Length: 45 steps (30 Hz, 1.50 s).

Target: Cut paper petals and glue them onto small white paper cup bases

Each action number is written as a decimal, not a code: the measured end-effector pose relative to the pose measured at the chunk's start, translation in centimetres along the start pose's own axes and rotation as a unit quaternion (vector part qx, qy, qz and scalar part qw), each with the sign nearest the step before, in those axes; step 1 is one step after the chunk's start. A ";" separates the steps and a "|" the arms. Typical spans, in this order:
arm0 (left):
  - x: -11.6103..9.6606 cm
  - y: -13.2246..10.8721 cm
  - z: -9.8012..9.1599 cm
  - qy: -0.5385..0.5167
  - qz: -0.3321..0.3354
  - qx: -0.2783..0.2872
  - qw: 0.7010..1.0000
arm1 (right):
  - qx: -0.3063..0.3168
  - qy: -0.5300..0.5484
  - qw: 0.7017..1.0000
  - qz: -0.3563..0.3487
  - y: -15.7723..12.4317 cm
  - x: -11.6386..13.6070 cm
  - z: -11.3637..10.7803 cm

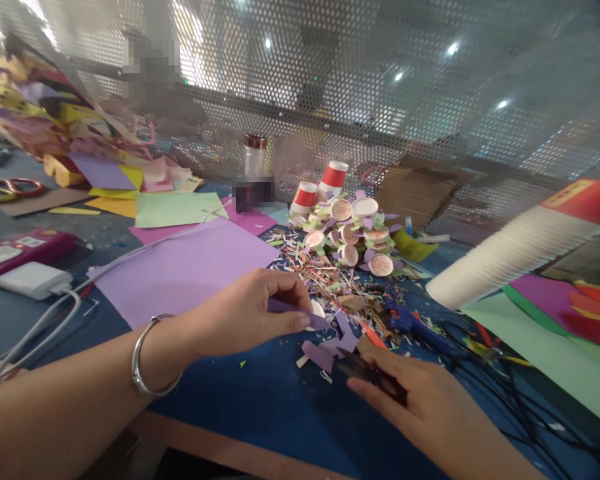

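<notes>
My left hand [250,310], with a silver bangle at the wrist, pinches a narrow purple paper strip [321,323] between thumb and fingers. Just behind those fingertips is a small white disc [318,309], partly covered. My right hand [420,400] is closed around dark scissors [357,367]; their blades point left, and the fingers cover part of the handles. Between the hands, small purple paper pieces [319,356] lie on the blue tabletop [270,407]. A large purple sheet [195,267] lies flat beyond my left hand.
Paper scraps [325,277] spread before a pile of cut paper cups [350,233]. A blue glue gun [415,327] and black cables [510,393] lie to the right, near a long cup stack [520,247]. A white charger [34,279] sits at left. Perforated metal [280,80] stands behind.
</notes>
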<state>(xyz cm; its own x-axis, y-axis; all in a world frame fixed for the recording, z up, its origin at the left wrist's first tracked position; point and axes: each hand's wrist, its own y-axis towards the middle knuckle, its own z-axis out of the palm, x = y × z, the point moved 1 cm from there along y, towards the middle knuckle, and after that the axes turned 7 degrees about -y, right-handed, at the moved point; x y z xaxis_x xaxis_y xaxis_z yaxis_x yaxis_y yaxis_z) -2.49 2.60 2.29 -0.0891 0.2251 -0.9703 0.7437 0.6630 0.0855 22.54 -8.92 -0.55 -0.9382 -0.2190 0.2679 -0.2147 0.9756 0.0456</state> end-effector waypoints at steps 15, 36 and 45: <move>-1.9 -1.9 2.3 0.300 0.264 0.112 0.910 | -0.087 -0.212 0.968 -0.104 -2.2 -3.2 -0.6; 2.4 -8.9 2.1 0.401 0.156 0.024 0.902 | -0.146 -0.234 0.956 -0.104 -3.2 -3.3 -0.3; 2.0 -7.1 4.2 0.430 0.179 0.066 0.883 | -0.122 -0.207 0.969 -0.063 -1.7 -4.1 -0.6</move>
<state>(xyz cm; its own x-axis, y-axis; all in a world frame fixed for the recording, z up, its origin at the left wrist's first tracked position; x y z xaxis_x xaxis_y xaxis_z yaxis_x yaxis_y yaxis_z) -5.12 -4.66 -1.22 -0.2597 0.8995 -0.3514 0.8920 0.3629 0.2696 26.94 -9.63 -1.15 -0.9480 -0.2744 -0.1612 -0.3114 0.9042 0.2923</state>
